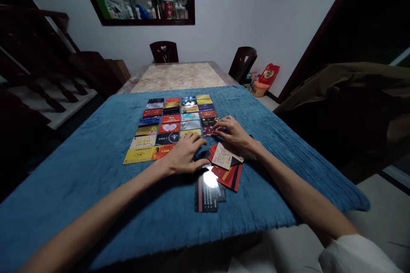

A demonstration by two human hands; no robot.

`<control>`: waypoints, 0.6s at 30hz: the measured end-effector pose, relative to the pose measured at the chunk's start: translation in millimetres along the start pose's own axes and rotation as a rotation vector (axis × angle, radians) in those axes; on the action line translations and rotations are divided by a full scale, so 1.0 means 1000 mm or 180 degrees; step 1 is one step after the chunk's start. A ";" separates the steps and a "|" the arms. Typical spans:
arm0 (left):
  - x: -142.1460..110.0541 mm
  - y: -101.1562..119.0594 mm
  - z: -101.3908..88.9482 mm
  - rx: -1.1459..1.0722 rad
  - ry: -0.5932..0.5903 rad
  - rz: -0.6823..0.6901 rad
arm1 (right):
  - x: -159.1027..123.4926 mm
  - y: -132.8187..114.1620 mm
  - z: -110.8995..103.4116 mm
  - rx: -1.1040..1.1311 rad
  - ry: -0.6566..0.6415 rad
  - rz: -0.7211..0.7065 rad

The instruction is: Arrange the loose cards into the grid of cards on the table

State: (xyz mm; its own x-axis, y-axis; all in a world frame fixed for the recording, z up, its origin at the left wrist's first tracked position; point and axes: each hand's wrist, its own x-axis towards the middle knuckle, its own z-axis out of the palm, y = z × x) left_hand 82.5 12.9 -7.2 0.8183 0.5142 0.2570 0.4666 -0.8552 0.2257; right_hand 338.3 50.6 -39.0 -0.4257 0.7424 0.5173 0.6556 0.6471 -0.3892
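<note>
Rows of cards in many colours lie on a blue cloth. My right hand has its curled fingertips at the right edge of a dark red card, low in the rightmost column. My left hand hovers over the lower part of the rows, fingers and thumb apart, holding nothing. Between my forearms is a loose pile with a beige card on top and a red striped card beneath. Nearer me rests a dark card with white print and a bright glare spot.
The cloth covers the near part of a table with a patterned top. Dark chairs stand around its far end. At the right is a draped brown cloth; a red bag sits by the wall.
</note>
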 end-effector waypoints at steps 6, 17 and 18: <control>-0.028 0.020 0.006 -0.0134 -0.0243 0.0000 | -0.004 -0.020 0.003 0.0103 -0.0075 -0.0281; -0.038 -0.003 0.003 0.0118 0.0101 -0.0215 | -0.009 -0.057 0.007 0.0349 -0.0295 -0.0555; -0.038 -0.006 0.002 0.0179 0.0127 -0.0244 | -0.010 -0.061 0.007 0.0377 -0.0322 -0.0600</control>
State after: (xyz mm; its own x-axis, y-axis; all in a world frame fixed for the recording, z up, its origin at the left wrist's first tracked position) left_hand 49.1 -2.1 -20.7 0.7659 0.5796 0.2785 0.5464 -0.8149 0.1932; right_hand 298.1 5.0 -26.1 -0.5979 0.6163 0.5125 0.4835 0.7873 -0.3826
